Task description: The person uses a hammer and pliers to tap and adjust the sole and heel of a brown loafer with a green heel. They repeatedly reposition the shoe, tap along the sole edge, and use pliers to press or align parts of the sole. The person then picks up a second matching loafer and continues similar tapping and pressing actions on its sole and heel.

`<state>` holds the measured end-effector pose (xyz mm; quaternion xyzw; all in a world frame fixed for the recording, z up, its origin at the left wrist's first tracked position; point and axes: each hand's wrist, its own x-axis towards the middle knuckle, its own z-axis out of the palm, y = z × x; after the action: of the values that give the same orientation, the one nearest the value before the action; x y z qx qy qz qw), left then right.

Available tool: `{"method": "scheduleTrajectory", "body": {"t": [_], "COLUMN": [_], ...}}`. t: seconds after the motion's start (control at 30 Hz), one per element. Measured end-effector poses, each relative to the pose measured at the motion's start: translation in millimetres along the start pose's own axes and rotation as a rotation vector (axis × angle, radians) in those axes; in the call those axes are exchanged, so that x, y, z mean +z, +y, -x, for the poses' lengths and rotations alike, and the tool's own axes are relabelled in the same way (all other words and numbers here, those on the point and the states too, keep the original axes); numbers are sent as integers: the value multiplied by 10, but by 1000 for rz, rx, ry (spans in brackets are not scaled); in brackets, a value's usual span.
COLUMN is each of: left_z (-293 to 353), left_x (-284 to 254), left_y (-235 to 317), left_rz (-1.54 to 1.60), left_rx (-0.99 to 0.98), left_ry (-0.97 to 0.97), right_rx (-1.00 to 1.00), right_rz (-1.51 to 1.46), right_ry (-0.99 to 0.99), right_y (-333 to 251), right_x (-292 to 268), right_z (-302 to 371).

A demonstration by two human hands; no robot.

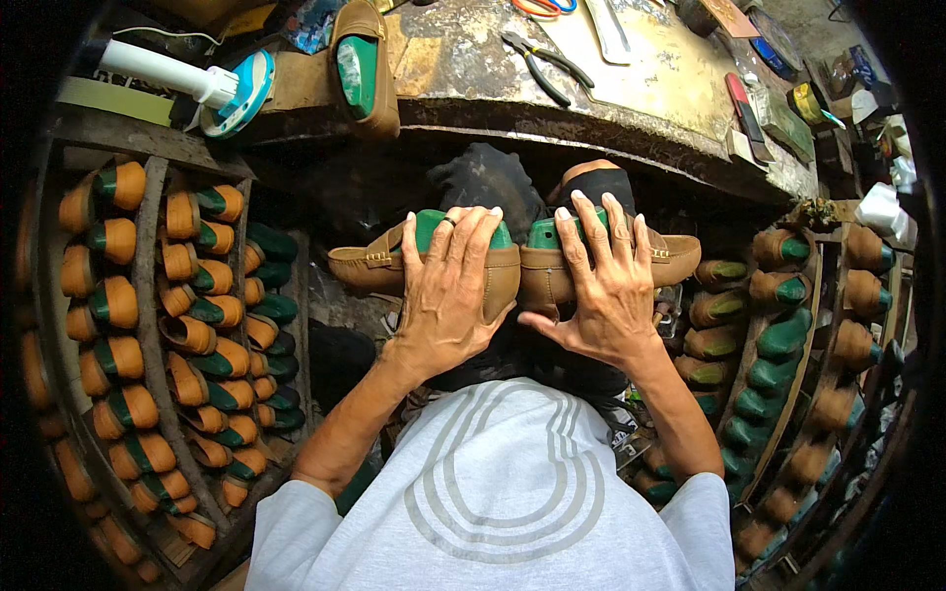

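Two brown moccasin shoes (367, 268) (678, 258) are held heel to heel over my lap, their toes facing out to the left and right. Green shoe lasts (430, 227) (543, 234) fill their openings. Over the left shoe lies my left hand (448, 276), fingers wrapped across its top and thumb near the heel. My right hand (606, 281) grips the other shoe the same way, thumb low beside its heel. The undersides of both shoes are hidden.
A worn workbench (434, 89) in front bears another brown shoe (379, 98), pliers (547, 67), scissors (542, 8) and a red-handled tool (746, 110). A white pipe-like lamp stand (168, 74) sits at its left. Wooden racks (150, 227) of tan shoes and green lasts (783, 340) flank me.
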<state>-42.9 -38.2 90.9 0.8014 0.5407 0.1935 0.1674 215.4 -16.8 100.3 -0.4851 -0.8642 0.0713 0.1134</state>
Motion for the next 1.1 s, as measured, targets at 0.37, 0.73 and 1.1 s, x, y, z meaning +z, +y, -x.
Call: {"method": "scheduleTrajectory", "body": {"t": [0.37, 0.73, 1.1], "left_z": [-2, 4, 22], "left_x": [7, -87, -58], "left_y": [-66, -117, -17], "left_rz": [-57, -79, -86], "left_rx": [9, -44, -10], "left_ry": [-13, -48, -26], "right_rx": [-4, -41, -41], "right_rz": [10, 22, 8], "right_ry": [71, 124, 76], "right_y": [-72, -54, -69], "right_x": [120, 162, 89], "right_z": [35, -39, -85]}}
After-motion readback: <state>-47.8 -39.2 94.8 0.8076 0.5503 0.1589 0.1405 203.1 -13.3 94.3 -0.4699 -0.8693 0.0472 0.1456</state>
